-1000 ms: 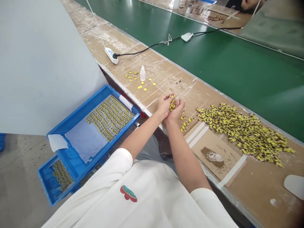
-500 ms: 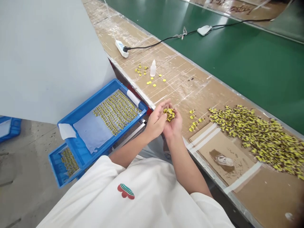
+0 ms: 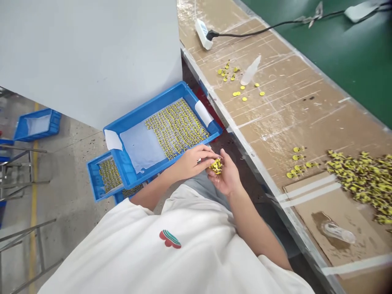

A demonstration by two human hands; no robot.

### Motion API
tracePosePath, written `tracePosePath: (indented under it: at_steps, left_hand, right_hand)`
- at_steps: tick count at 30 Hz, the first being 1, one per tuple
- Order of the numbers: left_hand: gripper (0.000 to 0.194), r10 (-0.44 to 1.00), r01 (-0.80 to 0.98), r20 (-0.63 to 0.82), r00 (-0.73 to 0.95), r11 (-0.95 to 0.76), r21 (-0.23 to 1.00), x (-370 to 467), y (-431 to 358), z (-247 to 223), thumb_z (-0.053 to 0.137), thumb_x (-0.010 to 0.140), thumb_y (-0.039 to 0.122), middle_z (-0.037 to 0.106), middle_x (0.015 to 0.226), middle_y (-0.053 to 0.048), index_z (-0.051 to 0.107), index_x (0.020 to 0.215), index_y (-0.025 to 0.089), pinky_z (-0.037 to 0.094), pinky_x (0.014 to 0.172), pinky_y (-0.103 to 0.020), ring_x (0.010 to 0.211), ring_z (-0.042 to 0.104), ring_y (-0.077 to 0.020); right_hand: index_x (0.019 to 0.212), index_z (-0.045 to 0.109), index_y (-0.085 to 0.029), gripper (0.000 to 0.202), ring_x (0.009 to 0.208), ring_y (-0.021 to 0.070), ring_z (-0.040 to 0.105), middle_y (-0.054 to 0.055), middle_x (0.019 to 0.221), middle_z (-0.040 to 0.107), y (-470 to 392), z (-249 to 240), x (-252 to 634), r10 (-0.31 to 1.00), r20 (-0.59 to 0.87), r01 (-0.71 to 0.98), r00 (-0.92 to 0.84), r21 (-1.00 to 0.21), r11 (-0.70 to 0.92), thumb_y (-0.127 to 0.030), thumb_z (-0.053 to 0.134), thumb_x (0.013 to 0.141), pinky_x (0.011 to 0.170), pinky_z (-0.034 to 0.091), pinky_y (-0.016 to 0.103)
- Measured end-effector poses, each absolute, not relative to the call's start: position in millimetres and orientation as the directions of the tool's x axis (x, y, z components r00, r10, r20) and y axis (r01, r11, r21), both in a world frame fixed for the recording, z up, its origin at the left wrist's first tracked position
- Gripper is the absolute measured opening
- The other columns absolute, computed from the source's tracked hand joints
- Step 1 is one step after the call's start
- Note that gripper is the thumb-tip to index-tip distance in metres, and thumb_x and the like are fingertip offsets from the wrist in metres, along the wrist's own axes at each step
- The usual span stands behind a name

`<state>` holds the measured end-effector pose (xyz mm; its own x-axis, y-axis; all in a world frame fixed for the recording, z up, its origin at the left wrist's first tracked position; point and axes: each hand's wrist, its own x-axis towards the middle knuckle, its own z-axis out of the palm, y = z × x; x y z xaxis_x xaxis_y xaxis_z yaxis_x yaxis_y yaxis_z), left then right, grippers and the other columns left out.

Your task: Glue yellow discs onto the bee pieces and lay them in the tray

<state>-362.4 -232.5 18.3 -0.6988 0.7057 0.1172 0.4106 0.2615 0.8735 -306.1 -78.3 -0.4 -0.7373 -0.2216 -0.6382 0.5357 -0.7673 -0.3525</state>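
Observation:
My right hand [image 3: 226, 176] is cupped palm up over my lap and holds a small clump of yellow-and-black pieces [image 3: 216, 166]. The fingertips of my left hand [image 3: 192, 160] pinch at that clump from the left. Both hands hover just off the near corner of a blue tray [image 3: 153, 108], where rows of the same yellow pieces [image 3: 176, 128] lie on a white sheet. A big loose heap of yellow pieces [image 3: 361, 175] lies on the cardboard-covered bench [image 3: 306, 110] to the right.
Lower blue trays [image 3: 105, 175] are stacked under the top one. A white dropper bottle [image 3: 250, 70], yellow discs, and a power strip [image 3: 203, 33] sit on the bench. The green conveyor belt [image 3: 352, 53] runs beyond. A white panel [image 3: 92, 49] stands left. Another blue bin [image 3: 36, 124] sits on the floor.
Both hands have drawn back from the bench top, carrying the clump of pieces toward my lap and the blue tray. My view has swung left and down.

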Motion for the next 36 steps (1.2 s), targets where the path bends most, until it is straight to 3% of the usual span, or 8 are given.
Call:
tracePosePath:
  at_steps: [7,15,20,22,25,27,32,36]
  left_hand:
    - [0.029,0.713,0.232,-0.047,-0.700,0.289,0.929,-361.5,-249.0,-0.6,0.056,0.094,0.032,0.062,0.112,-0.007,0.075,0.116,0.030,0.057,0.080,-0.031,0.081,0.066,-0.0135]
    - [0.023,0.407,-0.101,-0.124,-0.905,0.077,0.992,-336.6,-248.6,-28.8,0.069,0.087,0.040,0.066,0.104,-0.007,0.077,0.096,0.021,0.054,0.065,-0.028,0.068,0.063,-0.0104]
    - [0.026,0.150,-0.220,-0.188,-0.971,-0.239,0.946,-338.4,-268.8,-28.8,0.070,0.087,0.043,0.074,0.111,-0.008,0.074,0.100,0.021,0.057,0.080,-0.029,0.094,0.071,-0.0163]
    - [0.028,0.045,-0.201,-0.196,-0.980,-0.260,0.945,-355.4,-292.0,-37.6,0.066,0.090,0.047,0.074,0.117,-0.007,0.070,0.105,0.023,0.059,0.080,-0.031,0.102,0.071,-0.0183]
    - [0.034,-0.212,-0.075,-0.049,-0.976,0.118,0.990,-398.4,-342.9,-65.4,0.055,0.094,0.053,0.075,0.114,-0.006,0.067,0.110,0.025,0.060,0.080,-0.034,0.097,0.073,-0.0181]
    - [0.030,-0.294,-0.088,-0.011,-0.956,0.251,0.964,-431.6,-379.9,-89.4,0.060,0.093,0.048,0.074,0.109,-0.008,0.069,0.106,0.023,0.059,0.085,-0.036,0.099,0.072,-0.0200]
    - [0.008,-0.303,-0.182,-0.027,-0.952,0.497,0.848,-494.8,-440.7,-144.6,0.071,0.087,0.025,0.073,0.114,-0.011,0.074,0.090,0.019,0.044,0.112,-0.039,0.119,0.064,-0.0233]
    - [0.022,-0.282,-0.274,-0.118,-0.952,0.617,0.738,-521.1,-452.1,-177.0,0.067,0.091,0.032,0.068,0.123,-0.010,0.070,0.106,0.016,0.046,0.109,-0.049,0.120,0.062,-0.0235]
  right_hand:
    - [0.077,0.061,-0.017,0.057,0.034,0.0076,0.043,0.002,0.055,0.059,-95.9,-8.2,-303.2,-0.203,-0.697,0.659,-0.688,-0.482,-0.577,-0.072,0.048,0.090,0.026,0.022,0.015]
    - [0.078,0.062,-0.019,0.051,0.039,0.0071,0.046,-0.001,0.058,0.058,-105.6,-31.3,-304.2,-0.257,-0.655,0.665,-0.711,-0.506,-0.550,-0.070,0.066,0.081,0.028,0.028,0.014]
    - [0.093,0.068,-0.022,0.041,0.043,0.0063,0.043,-0.004,0.064,0.057,-110.0,-38.2,-310.2,-0.357,-0.531,0.620,-0.769,-0.483,-0.618,-0.059,0.076,0.078,0.028,0.028,0.012]
    - [0.098,0.070,-0.022,0.038,0.045,0.0057,0.043,-0.004,0.065,0.055,-111.6,-41.1,-312.1,-0.353,-0.538,0.619,-0.765,-0.464,-0.634,-0.054,0.078,0.077,0.029,0.029,0.011]
    - [0.091,0.071,-0.020,0.038,0.046,0.0049,0.043,-0.004,0.065,0.054,-113.3,-49.7,-311.1,-0.328,-0.589,0.632,-0.738,-0.436,-0.641,-0.051,0.083,0.073,0.029,0.028,0.011]
    - [0.088,0.071,-0.019,0.040,0.046,0.0047,0.044,-0.004,0.065,0.054,-114.1,-58.2,-306.6,-0.304,-0.639,0.651,-0.707,-0.417,-0.635,-0.051,0.086,0.069,0.029,0.029,0.011]
    - [0.091,0.071,-0.018,0.044,0.049,0.0051,0.045,-0.004,0.066,0.055,-116.2,-80.3,-286.1,-0.248,-0.741,0.693,-0.625,-0.379,-0.614,-0.051,0.088,0.066,0.030,0.030,0.012]
    - [0.092,0.070,-0.018,0.048,0.050,0.0045,0.045,-0.004,0.067,0.055,-116.7,-89.9,-275.9,-0.213,-0.787,0.704,-0.580,-0.351,-0.617,-0.051,0.089,0.064,0.031,0.031,0.012]
